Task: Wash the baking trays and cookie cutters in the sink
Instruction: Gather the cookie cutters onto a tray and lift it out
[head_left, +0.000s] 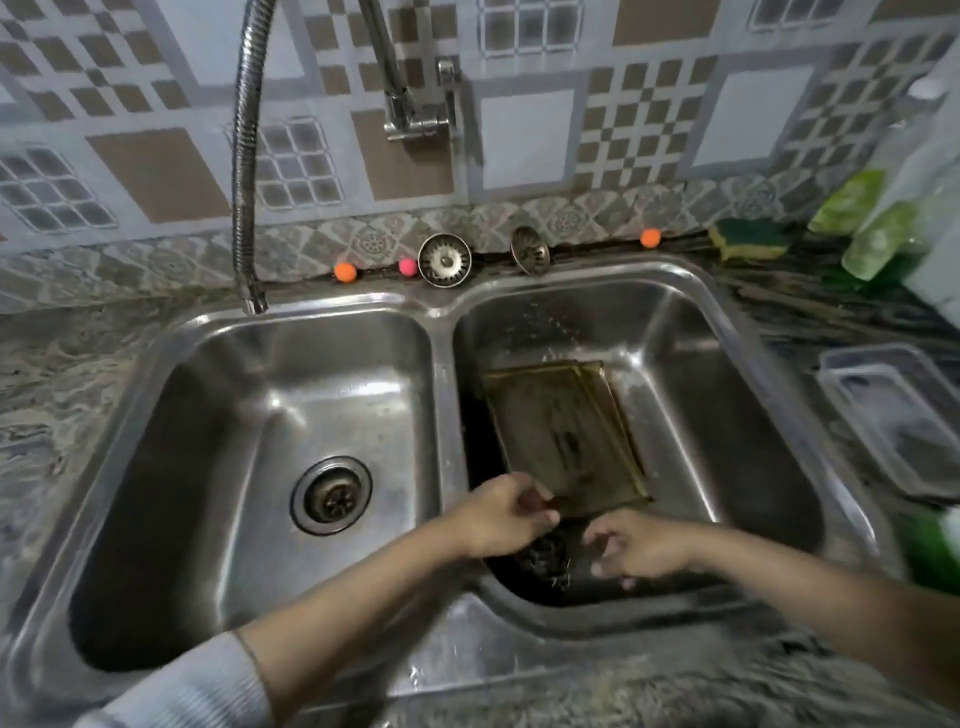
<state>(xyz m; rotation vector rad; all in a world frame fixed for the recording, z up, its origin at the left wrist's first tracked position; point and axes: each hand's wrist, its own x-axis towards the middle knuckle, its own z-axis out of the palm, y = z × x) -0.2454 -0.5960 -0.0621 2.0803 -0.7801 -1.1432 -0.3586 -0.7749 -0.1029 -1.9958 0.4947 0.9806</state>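
A gold-brown baking tray (563, 434) lies flat in the right basin of the steel double sink (441, 332). My left hand (506, 514) pinches the tray's near left corner, with a small dark thing between thumb and fingers. My right hand (636, 548) hovers just below the tray's near edge, fingers loosely curled, holding nothing that I can make out. Between the hands, at the basin's bottom, sits a dark round scrubber or strainer (543, 556). No cookie cutters are plain to see.
The left basin holds only its drain (331, 494). A flexible tap hose (244, 171) hangs over the left basin's back edge. Two strainer plugs (444, 259) and small coloured balls (345, 272) line the back ledge. A sponge (748, 240), green bottles (878, 241) and clear plastic containers (904, 415) stand on the right counter.
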